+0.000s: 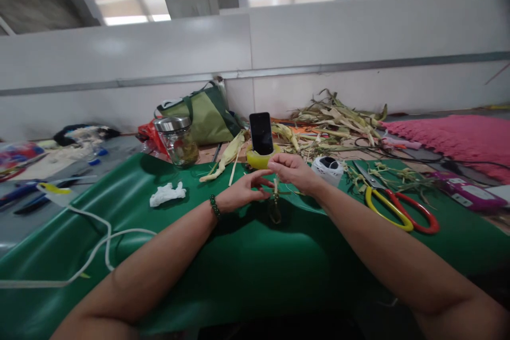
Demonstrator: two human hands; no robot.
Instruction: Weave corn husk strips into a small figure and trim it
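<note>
Over the middle of the green sheet, my left hand has its fingers curled at a small bundle of dried husk, which hangs at its fingertips. A green bead bracelet circles that wrist. Just above the bundle, my right hand pinches with thumb and forefinger; what lies in the pinch is too small to make out. Beside the right wrist stands a spool of white thread. A thin pale line curves across the sheet under the right forearm.
A phone leans upright in a yellow tape roll. Scissors lie right of my right forearm. Left are crumpled white tissue and a glass jar. Behind are a green bag and piled dried husks.
</note>
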